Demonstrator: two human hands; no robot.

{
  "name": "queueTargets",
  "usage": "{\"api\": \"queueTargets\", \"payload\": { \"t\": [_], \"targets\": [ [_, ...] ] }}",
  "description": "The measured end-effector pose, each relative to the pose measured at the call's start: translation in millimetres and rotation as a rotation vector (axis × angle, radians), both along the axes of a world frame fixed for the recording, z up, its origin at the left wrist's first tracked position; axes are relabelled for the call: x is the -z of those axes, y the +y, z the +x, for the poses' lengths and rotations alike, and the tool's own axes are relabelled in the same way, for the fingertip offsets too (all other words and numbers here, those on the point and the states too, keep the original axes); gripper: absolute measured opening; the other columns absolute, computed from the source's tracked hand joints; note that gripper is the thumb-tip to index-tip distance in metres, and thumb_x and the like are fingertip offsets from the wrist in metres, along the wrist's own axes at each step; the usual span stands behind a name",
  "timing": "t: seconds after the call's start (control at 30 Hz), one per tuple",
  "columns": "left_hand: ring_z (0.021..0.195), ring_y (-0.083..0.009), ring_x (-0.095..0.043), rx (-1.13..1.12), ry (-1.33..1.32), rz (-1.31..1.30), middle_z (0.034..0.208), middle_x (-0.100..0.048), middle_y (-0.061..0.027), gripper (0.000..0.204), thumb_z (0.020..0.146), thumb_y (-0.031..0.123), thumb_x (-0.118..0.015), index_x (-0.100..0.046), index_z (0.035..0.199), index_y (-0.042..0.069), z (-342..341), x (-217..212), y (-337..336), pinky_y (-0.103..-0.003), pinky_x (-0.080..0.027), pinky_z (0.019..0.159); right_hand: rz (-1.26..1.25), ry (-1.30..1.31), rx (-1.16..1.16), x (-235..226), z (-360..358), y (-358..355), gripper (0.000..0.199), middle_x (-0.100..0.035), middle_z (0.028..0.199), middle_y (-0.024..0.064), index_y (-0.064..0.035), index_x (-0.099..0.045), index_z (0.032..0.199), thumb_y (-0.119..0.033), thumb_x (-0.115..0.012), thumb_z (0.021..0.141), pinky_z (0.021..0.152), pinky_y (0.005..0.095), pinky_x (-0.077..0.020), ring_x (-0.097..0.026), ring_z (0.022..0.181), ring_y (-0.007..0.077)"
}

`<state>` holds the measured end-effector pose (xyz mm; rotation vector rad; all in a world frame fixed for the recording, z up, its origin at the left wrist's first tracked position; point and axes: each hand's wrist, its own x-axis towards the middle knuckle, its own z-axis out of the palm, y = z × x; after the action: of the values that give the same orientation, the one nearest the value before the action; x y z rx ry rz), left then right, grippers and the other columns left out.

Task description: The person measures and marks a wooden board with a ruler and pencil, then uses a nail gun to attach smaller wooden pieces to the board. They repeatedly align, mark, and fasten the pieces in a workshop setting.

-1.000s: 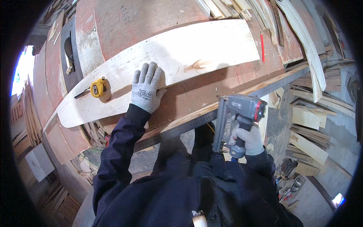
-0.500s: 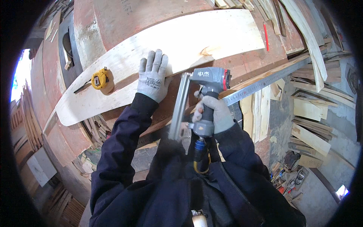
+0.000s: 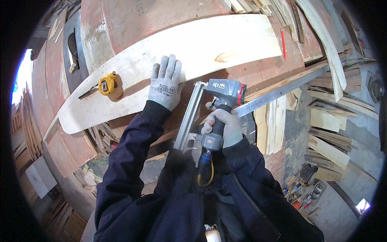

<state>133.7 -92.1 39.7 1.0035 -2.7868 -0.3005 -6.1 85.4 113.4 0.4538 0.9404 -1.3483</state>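
My left hand [image 3: 165,82], in a pale grey glove, lies flat with fingers stretched on the near edge of a long, curved pale wooden board [image 3: 201,44]. In my gloved right hand [image 3: 230,127] is the handle of a grey pneumatic nail gun [image 3: 225,88]; its long silver magazine slants toward my body, and an air hose with a yellow section [image 3: 207,177] hangs from its base. The gun's head is just off the board's near edge, apart from it. A yellow tape measure [image 3: 108,84] rests on the board's left part.
The board lies on a worn reddish workbench [image 3: 141,14]. A red pencil [image 3: 283,43] lies beyond its right end. Along the bench's near edge runs a long metal ruler [image 3: 264,99]. Wood offcuts [image 3: 328,149] are stacked at the right, near a heap of tools [image 3: 308,193].
My right hand and the nail gun have shifted slightly toward me and to the left, the magazine tilting more. My left hand stays flat on the board.
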Motion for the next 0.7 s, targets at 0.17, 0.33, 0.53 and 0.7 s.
{"api": "queueTargets", "payload": {
  "t": [0.17, 0.33, 0.53, 0.7],
  "targets": [
    [0.148, -0.0391, -0.023, 0.003, 0.022, 0.006, 0.157, -0.028, -0.0210, 0.076, 0.087, 0.021, -0.071, -0.032, 0.149, 0.002, 0.3, 0.3, 1.2, -0.056, -0.018, 0.120, -0.028, -0.060, 0.057, 3.1, 1.8, 0.8, 0.035, -0.053, 0.071, 0.0075, -0.0027, -0.047, 0.126, -0.013, -0.054, 0.093, 0.064, 0.0402, -0.0483, -0.054, 0.062, 0.0229],
    [0.148, -0.0396, -0.022, 0.000, 0.004, 0.007, 0.158, -0.027, -0.0213, 0.077, 0.087, 0.020, -0.071, -0.032, 0.150, 0.003, -0.1, 0.1, 1.1, -0.057, -0.019, 0.120, 0.100, -0.015, -0.004, -0.7, 5.6, 6.5, 0.039, -0.053, 0.071, 0.0069, -0.0014, -0.046, 0.129, -0.016, -0.054, 0.093, 0.066, 0.0402, -0.0481, -0.053, 0.062, 0.0222],
    [0.149, -0.0399, -0.022, -0.003, -0.038, 0.018, 0.158, -0.027, -0.0220, 0.075, 0.086, 0.019, -0.070, -0.034, 0.149, 0.002, -0.8, -2.3, 1.1, -0.056, -0.020, 0.119, -0.109, -0.109, 0.098, 6.8, 9.0, 6.4, 0.033, -0.054, 0.074, 0.0065, -0.0059, -0.046, 0.125, -0.013, -0.053, 0.094, 0.063, 0.0423, -0.0510, -0.059, 0.065, 0.0247],
    [0.149, -0.0397, -0.022, -0.007, -0.009, 0.024, 0.158, -0.028, -0.0217, 0.074, 0.085, 0.015, -0.071, -0.035, 0.148, 0.003, -2.4, -0.5, 2.5, -0.056, -0.020, 0.120, -0.018, -0.051, 0.095, 3.5, 5.5, 5.0, 0.039, -0.052, 0.071, 0.0080, 0.0014, -0.046, 0.128, -0.015, -0.052, 0.093, 0.064, 0.0427, -0.0487, -0.054, 0.062, 0.0239]
  ]
}}
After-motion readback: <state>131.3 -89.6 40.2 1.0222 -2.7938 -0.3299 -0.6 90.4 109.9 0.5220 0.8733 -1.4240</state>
